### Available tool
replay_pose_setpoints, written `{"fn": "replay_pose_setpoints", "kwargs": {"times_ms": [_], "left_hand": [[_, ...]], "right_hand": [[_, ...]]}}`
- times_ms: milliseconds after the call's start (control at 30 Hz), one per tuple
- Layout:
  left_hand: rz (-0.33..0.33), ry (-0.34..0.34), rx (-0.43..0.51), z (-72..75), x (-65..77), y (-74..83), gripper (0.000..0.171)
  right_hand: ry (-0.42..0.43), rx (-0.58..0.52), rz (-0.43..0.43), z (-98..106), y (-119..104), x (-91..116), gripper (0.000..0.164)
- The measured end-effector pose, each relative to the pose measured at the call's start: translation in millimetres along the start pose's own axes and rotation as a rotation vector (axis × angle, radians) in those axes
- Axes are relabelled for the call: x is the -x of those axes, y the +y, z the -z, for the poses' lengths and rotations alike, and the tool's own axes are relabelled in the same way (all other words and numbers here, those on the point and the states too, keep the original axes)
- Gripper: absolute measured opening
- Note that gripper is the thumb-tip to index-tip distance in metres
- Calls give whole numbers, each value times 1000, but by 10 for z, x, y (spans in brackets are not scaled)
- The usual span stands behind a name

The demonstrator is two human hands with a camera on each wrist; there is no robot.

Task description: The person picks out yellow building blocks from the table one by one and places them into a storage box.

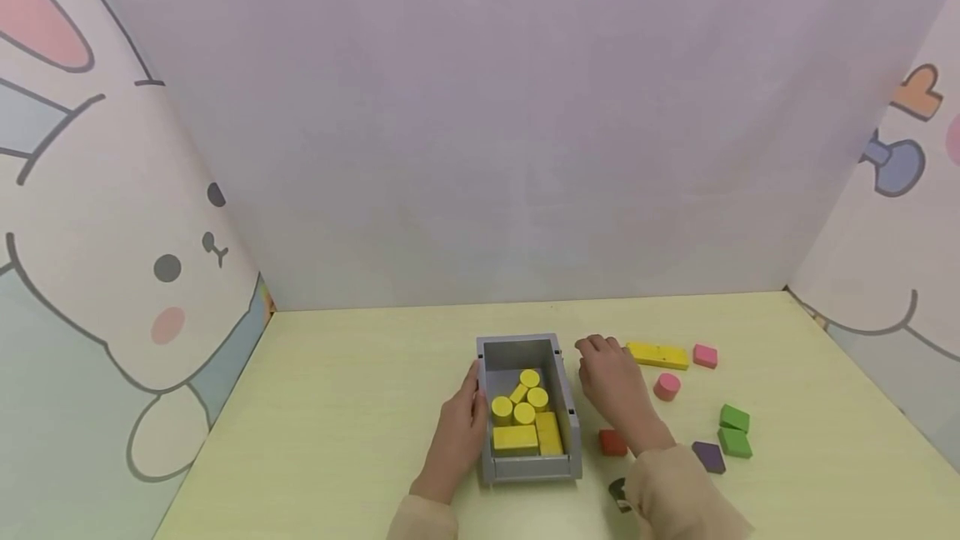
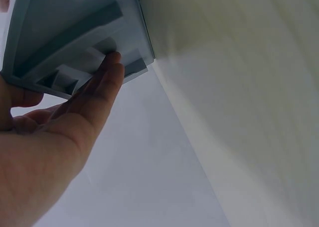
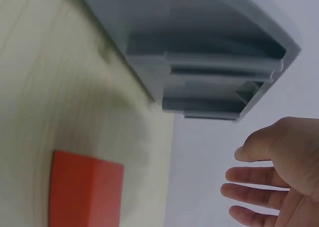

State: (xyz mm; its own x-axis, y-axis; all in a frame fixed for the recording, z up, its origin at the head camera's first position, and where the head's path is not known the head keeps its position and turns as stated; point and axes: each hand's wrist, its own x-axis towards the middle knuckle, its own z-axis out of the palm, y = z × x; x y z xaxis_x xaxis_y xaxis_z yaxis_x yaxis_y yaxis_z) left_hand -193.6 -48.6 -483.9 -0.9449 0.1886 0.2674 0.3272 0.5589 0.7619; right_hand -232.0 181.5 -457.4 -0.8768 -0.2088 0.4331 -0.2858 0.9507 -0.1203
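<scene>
A grey plastic storage bin [image 1: 532, 467] stands on the table and holds several yellow blocks, among them cylinders [image 1: 502, 411] and a rectangular block [image 1: 515, 440]. My left hand [image 1: 459, 432] grips its left side. In the left wrist view the fingers [image 2: 102, 85] lie along the ribbed outer wall, and the thumb is at the rim, partly hidden. Right of the bin, my right hand [image 1: 611, 377] is held apart from the wall with nothing in it. Its loosely bent fingers [image 3: 254, 194] show in the right wrist view, beside the bin's outer wall [image 3: 149, 43].
Right of my right hand lie a long yellow block [image 1: 657, 355], a pink block [image 1: 705, 356], a pink cylinder [image 1: 667, 387], two green blocks [image 1: 735, 442] and a purple block [image 1: 708, 457]. A red block [image 1: 612, 442] and a small dark item [image 1: 619, 494] lie near the right forearm.
</scene>
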Motion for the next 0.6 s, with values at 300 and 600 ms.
{"fn": "replay_pose_setpoints", "kwargs": {"times_ms": [300, 600], "left_hand": [[7, -1, -2, 8, 2, 12, 46], [4, -5, -6, 4, 0, 13, 46]], "right_hand": [[-42, -3, -48, -70, 193, 44, 23], [-112, -3, -91, -139, 412, 69, 24]]}}
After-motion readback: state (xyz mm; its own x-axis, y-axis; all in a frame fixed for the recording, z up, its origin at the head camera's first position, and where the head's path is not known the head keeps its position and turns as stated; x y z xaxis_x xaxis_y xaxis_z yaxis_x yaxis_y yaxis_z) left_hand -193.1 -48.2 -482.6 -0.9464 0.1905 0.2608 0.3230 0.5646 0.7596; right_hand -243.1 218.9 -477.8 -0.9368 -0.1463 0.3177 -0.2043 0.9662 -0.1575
